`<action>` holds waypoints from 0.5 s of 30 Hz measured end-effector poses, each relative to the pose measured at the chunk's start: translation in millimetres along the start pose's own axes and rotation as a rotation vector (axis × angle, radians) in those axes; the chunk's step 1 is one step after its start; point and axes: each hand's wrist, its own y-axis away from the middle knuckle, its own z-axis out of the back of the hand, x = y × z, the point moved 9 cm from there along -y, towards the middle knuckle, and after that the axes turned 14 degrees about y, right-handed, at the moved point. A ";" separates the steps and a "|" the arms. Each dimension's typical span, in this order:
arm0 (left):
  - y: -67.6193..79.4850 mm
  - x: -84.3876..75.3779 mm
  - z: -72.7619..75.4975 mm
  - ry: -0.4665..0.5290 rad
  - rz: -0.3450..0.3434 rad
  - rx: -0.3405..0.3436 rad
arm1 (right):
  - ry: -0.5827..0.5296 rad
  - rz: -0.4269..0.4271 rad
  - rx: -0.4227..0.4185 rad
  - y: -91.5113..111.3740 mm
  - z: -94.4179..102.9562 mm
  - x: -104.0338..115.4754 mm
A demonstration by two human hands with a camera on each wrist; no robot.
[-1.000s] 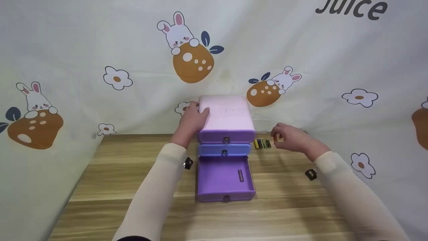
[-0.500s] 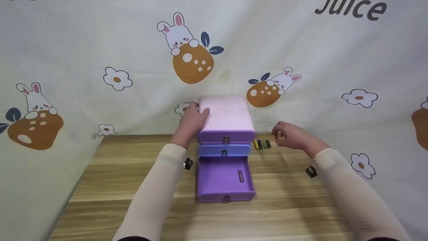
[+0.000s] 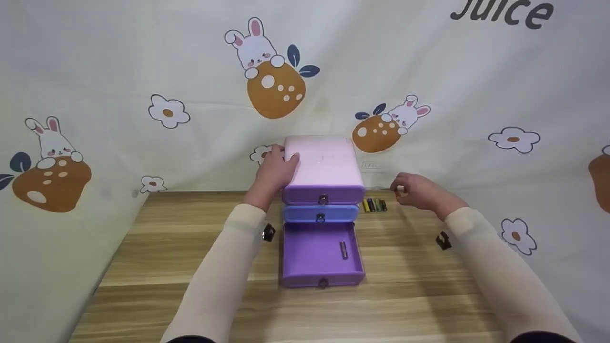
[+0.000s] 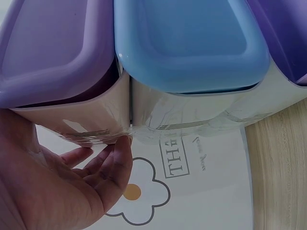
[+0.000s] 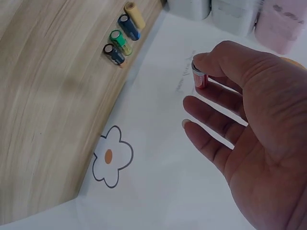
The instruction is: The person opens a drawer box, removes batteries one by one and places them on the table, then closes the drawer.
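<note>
A small drawer cabinet point(image 3: 325, 162) with a pink top stands against the wall cloth. My left hand point(image 3: 276, 169) holds its upper left edge, thumb on top; in the left wrist view the fingers point(image 4: 112, 175) bend against its side wall. The bottom purple drawer point(image 3: 305, 280) is pulled out, with a dark battery point(image 3: 343, 250) lying inside. Right of the cabinet, my right hand point(image 3: 417, 190) is raised near the table's back edge. It pinches a red battery point(image 5: 199, 79) between thumb and index finger, the other fingers loosely bent. Several batteries point(image 3: 371, 205) lie in a row between hand and cabinet.
The blue middle drawer point(image 3: 295, 214) and purple top drawer point(image 3: 302, 195) are closed. A patterned cloth point(image 3: 200, 57) hangs behind the wooden table point(image 3: 190, 267). Black wrist mounts point(image 3: 443, 240) show beside both sleeves.
My right hand has shifted slightly right and up, still pinching the red battery. The left hand, cabinet, open drawer and other batteries stay as they were.
</note>
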 end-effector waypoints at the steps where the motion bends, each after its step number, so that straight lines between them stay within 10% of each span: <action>1: 0.3 -0.4 -0.1 0.004 -0.002 0.001 | 0.000 -0.001 -0.002 -0.5 0.0 -0.2; 15: -1.3 1.5 -0.5 -0.001 0.004 0.001 | 0.003 -0.065 0.033 -9.6 -15.3 -11.9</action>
